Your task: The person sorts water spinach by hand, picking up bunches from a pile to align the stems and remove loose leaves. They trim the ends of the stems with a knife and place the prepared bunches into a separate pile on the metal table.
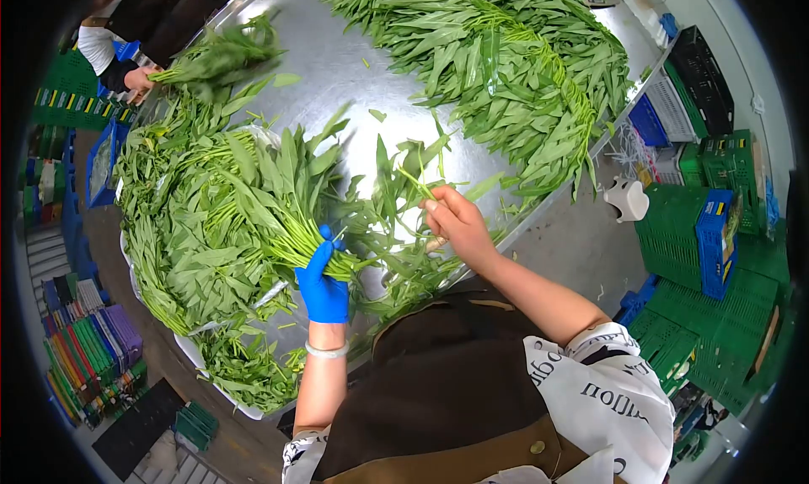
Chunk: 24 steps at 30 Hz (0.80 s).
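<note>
1. The steel bench fills the middle and top of the frame. Its near edge runs diagonally from the upper right down to the person's waist. The only bare metal is a strip up the centre.
2. A long heap of leafy greens lies in the upper right, spilling toward that edge. A second heap covers the left, overhanging the bench at lower left.
3. Green crates are stacked on the floor at right, well apart from the bench. A co-worker's hand holds greens at upper left.
4. The bundle sits in the centre, its leaves fanning to the upper left. The left hand, in a blue glove, has its fingers closed round the gathered stalks. The bundle looks light and floppy, with leaves that bruise easily; the firmer stalk ends are the sounder place to grip.
5. The right hand, bare, is right of centre just inside the bench edge. Its fingers pinch a single stem, thin, limp and probably easy to snap.
</note>
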{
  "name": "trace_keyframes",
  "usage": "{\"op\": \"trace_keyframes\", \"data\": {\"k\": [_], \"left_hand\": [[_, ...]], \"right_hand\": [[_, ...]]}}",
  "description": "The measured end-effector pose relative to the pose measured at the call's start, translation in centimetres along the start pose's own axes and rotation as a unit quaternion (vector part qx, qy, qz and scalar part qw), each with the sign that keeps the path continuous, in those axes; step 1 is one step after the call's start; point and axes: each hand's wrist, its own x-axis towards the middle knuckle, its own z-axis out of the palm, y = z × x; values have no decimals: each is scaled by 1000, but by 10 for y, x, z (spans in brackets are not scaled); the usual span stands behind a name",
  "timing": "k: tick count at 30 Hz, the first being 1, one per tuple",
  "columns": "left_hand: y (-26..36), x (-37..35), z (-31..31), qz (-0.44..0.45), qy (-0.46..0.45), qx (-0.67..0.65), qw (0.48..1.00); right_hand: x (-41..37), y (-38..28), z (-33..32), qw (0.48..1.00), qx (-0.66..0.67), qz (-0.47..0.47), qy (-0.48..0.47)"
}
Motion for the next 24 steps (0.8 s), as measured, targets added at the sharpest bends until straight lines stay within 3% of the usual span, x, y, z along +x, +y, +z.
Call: {"op": "trace_keyframes", "data": {"k": [4,5,6,8,9,12,16,22,24], "left_hand": [[-13,-8,12,-11,-5,39,999],[-17,-11,17,-21,6,71,997],[-21,-16,27,-34,11,72,997],[-33,-20,34,-64,13,106,992],[-37,-20,34,-89,-6,102,991],[-43,-22,44,-94,26,101,990],[-38,-22,36,-103,7,126,987],[-32,-17,34,-78,-17,199,977],[-30,-18,37,-75,-19,205,976]], "right_hand": [[-3,3,16,997,-50,-48,23],[-5,8,19,987,-131,-88,32],[-4,13,22,955,-238,-175,38],[-4,17,26,833,-435,-339,47],[-7,17,26,791,-524,-315,-6],[-11,15,32,785,-536,-306,-51],[-16,-5,32,853,-425,-282,-106],[-9,1,30,906,-343,-222,-115],[-11,1,34,962,-243,-89,-84]]}}
